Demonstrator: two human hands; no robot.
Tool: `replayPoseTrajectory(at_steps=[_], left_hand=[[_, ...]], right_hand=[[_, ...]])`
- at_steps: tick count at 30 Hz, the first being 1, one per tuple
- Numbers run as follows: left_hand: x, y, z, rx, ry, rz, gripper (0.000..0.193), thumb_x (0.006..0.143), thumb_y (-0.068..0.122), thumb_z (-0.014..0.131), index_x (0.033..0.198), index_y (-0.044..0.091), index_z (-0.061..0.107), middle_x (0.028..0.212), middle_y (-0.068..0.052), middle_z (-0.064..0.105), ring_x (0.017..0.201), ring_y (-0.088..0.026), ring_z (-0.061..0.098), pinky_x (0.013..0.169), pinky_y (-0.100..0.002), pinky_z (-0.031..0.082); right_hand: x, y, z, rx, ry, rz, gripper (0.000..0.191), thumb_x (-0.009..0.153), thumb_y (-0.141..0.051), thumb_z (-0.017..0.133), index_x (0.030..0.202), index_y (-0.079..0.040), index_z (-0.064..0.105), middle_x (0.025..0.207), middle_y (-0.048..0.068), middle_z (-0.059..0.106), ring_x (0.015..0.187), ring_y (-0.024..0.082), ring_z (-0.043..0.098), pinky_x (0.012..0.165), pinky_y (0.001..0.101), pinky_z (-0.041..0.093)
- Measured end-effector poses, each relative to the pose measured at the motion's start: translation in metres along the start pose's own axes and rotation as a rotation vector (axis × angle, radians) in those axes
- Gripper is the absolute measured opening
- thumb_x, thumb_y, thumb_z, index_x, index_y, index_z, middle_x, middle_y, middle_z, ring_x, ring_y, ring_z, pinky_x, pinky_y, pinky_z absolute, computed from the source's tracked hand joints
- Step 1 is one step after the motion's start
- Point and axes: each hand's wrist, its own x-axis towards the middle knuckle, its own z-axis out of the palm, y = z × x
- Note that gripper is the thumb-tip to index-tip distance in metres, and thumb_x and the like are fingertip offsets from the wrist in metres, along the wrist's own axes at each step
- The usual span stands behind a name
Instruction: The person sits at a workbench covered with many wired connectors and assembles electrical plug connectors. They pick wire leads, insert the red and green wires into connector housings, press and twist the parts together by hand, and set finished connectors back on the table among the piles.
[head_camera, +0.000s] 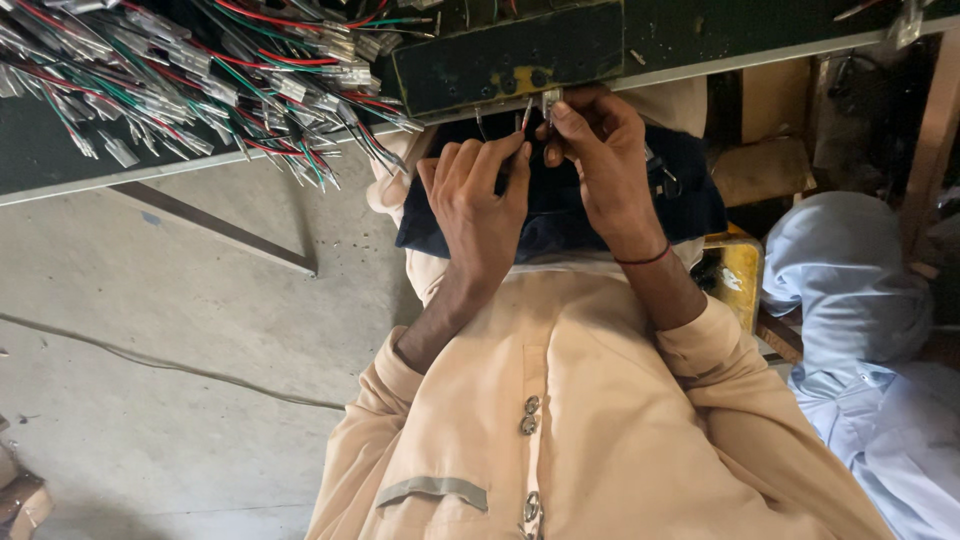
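At the bench edge, left hand pinches a thin wire upright, right hand pinches a small metal terminal beside its tip (held close, apparently for alignment). Bundled wires lie on the bench, well apart.

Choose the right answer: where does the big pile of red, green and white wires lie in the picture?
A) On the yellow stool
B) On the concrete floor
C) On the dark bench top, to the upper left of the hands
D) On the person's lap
C: the pile of wires is spread over the dark bench top, up and to the left of the left hand and the right hand, which work at the bench edge.
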Motion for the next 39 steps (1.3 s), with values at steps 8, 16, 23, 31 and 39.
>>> replayPoseTrajectory(at_steps=[8, 16, 23, 31, 39], left_hand=[[0.0, 0.002, 0.0, -0.003, 0.003, 0.007, 0.012, 0.093, 0.012, 0.079, 0.103, 0.011, 0.072, 0.084, -0.001, 0.063, 0.083, -0.021, 0.06, 0.085, -0.037, 0.039], [-0.004, 0.002, 0.016, -0.072, 0.062, -0.061, 0.021, 0.092, 0.01, 0.08, 0.112, 0.011, 0.072, 0.089, -0.001, 0.069, 0.086, -0.018, 0.064, 0.087, -0.035, 0.041], [-0.012, 0.002, 0.028, -0.173, 0.132, -0.178, 0.026, 0.093, 0.007, 0.081, 0.117, 0.011, 0.069, 0.092, 0.001, 0.074, 0.087, -0.014, 0.069, 0.087, -0.031, 0.042], [-0.017, 0.004, 0.027, -0.177, 0.229, -0.176, 0.031, 0.091, 0.003, 0.078, 0.12, 0.009, 0.069, 0.098, -0.002, 0.074, 0.097, -0.019, 0.065, 0.091, -0.031, 0.049], [-0.018, -0.002, 0.028, -0.066, 0.168, -0.115, 0.036, 0.079, 0.002, 0.079, 0.112, 0.015, 0.071, 0.087, -0.001, 0.067, 0.095, -0.022, 0.058, 0.096, -0.038, 0.045]], right_hand=[[0.001, -0.005, 0.001, -0.018, -0.002, 0.009, 0.021, 0.106, -0.017, 0.069, 0.112, 0.003, 0.064, 0.096, 0.011, 0.07, 0.076, 0.013, 0.064, 0.07, 0.0265, 0.054], [0.0, -0.017, 0.007, -0.136, 0.033, 0.023, 0.023, 0.103, -0.019, 0.069, 0.11, 0.003, 0.068, 0.091, 0.007, 0.071, 0.071, 0.01, 0.063, 0.064, 0.0247, 0.052], [0.006, -0.027, 0.017, -0.326, -0.021, 0.197, 0.022, 0.1, -0.021, 0.073, 0.098, 0.001, 0.075, 0.08, 0.0, 0.067, 0.067, 0.004, 0.056, 0.06, 0.0219, 0.045], [0.006, -0.027, 0.021, -0.221, 0.012, 0.145, 0.016, 0.096, -0.015, 0.075, 0.097, 0.001, 0.076, 0.081, 0.001, 0.071, 0.066, 0.005, 0.056, 0.06, 0.022, 0.045], [0.008, -0.023, 0.018, -0.185, -0.011, 0.139, 0.016, 0.098, -0.014, 0.074, 0.097, 0.002, 0.076, 0.084, 0.001, 0.07, 0.068, 0.006, 0.056, 0.062, 0.022, 0.045]])
